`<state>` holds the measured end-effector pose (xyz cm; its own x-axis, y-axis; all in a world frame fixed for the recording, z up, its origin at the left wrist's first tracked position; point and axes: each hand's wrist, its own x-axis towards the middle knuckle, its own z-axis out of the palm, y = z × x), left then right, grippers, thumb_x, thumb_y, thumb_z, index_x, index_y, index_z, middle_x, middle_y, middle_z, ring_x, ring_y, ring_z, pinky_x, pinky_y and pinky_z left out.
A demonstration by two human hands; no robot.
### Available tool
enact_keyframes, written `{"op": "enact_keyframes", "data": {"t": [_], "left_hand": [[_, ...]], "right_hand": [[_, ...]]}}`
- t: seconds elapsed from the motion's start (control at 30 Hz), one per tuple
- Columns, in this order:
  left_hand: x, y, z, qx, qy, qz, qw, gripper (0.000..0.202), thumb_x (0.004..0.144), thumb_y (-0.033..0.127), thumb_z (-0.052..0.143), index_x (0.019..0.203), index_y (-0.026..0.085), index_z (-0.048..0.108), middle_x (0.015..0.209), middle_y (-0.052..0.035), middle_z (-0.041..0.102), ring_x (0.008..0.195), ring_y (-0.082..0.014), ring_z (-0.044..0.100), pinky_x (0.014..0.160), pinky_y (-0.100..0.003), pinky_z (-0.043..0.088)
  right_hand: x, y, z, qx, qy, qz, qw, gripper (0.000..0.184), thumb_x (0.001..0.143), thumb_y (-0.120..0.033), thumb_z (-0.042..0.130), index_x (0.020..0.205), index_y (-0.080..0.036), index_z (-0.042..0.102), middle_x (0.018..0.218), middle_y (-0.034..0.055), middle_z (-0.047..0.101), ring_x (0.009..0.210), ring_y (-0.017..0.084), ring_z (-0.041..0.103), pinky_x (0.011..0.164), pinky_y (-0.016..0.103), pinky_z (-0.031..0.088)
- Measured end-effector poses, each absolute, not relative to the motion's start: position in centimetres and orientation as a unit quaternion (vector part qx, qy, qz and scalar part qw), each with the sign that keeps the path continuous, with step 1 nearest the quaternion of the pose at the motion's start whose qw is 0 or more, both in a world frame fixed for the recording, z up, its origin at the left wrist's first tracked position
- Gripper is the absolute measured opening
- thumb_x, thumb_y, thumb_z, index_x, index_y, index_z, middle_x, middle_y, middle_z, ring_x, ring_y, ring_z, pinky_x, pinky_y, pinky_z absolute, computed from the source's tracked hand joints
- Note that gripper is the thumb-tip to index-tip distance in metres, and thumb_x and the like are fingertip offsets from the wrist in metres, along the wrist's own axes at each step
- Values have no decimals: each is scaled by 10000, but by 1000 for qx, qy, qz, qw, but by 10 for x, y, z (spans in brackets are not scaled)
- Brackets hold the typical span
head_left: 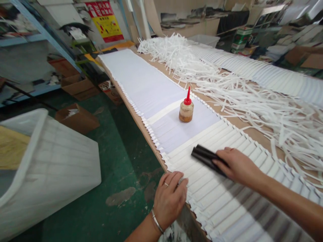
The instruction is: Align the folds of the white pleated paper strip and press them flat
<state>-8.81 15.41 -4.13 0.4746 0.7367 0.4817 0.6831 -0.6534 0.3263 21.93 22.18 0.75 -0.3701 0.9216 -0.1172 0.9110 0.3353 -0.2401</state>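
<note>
My right hand (238,165) is closed around a black bar-shaped tool (205,157) and presses it flat on a row of overlapping white paper strips (222,198) laid along the table. At the table's near edge my left hand (170,198) rests on the ends of those strips, fingers curled and pressed down; a ring and a bracelet show on it. A small glue bottle (186,109) with a red pointed cap stands upright on the white sheets (141,80) beyond the tool.
A heap of loose white paper strips (227,84) covers the table's middle and right. Another overlapped row (264,72) runs along the far side. A white plastic bin (50,161) and cardboard boxes (77,116) stand on the green floor to the left.
</note>
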Motion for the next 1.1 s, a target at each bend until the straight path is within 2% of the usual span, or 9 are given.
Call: {"op": "enact_keyframes", "data": {"t": [0.1,0.23,0.37,0.5,0.63,0.73,0.83,0.97,1.1], "left_hand": [[-88,157,-46,856,414,307,34,244,1017,140,546,1194,208,699,1221,-81,737,1191,-239,659,1061,-423,473],[-90,155,-40,851,422,311,38,240,1033,155,539,1209,216,691,1239,-76,732,1205,-241,651,1059,-433,462],[-80,126,-32,849,403,336,64,332,990,102,552,1289,199,660,1310,-106,694,1337,-259,578,1121,-444,447],[-60,96,-37,890,314,311,110,289,968,154,580,1226,216,694,1227,-83,714,1220,-250,636,1109,-430,489],[-54,92,-41,898,310,294,107,279,953,126,565,1190,193,696,1173,-99,717,1143,-255,661,1037,-428,550],[-54,91,-34,889,323,305,107,278,959,107,546,1180,192,690,1149,-101,710,1122,-250,658,997,-419,571],[-50,79,-30,885,307,331,115,326,953,97,544,1241,177,673,1214,-123,690,1174,-251,635,1038,-422,556],[-39,60,-39,910,237,310,137,286,959,206,586,1227,197,688,1216,-105,689,1149,-264,631,1056,-460,537],[-35,52,-48,915,240,289,144,295,955,186,592,1233,197,687,1208,-94,694,1141,-259,624,1041,-454,532]], "right_hand": [[281,267,9,-711,-701,48,0,342,1025,-449,507,874,-194,677,798,110,696,728,217,609,668,336,375],[320,290,29,-756,-654,-10,26,373,1041,-407,437,955,-156,700,844,182,697,718,254,587,666,379,355],[259,207,30,-711,-700,-1,68,409,1054,-504,413,877,-213,638,805,104,665,745,223,595,686,343,406],[225,144,14,-520,-841,143,37,299,1058,-370,438,870,-225,620,817,50,684,784,185,626,738,310,423],[288,182,18,-700,-712,48,25,343,1034,-451,503,824,-215,636,770,71,690,697,185,580,646,317,353],[313,190,33,-750,-660,2,34,367,1047,-449,454,876,-198,660,759,107,675,670,206,546,627,343,308],[280,143,33,-690,-720,54,40,363,1055,-474,447,878,-220,637,799,75,680,735,196,595,685,321,381],[250,96,18,-522,-835,176,13,293,1054,-391,462,882,-224,631,865,64,702,827,194,629,781,321,433],[317,128,18,-754,-653,67,-13,334,1023,-457,491,888,-210,671,878,109,724,804,234,644,717,335,426]]}}
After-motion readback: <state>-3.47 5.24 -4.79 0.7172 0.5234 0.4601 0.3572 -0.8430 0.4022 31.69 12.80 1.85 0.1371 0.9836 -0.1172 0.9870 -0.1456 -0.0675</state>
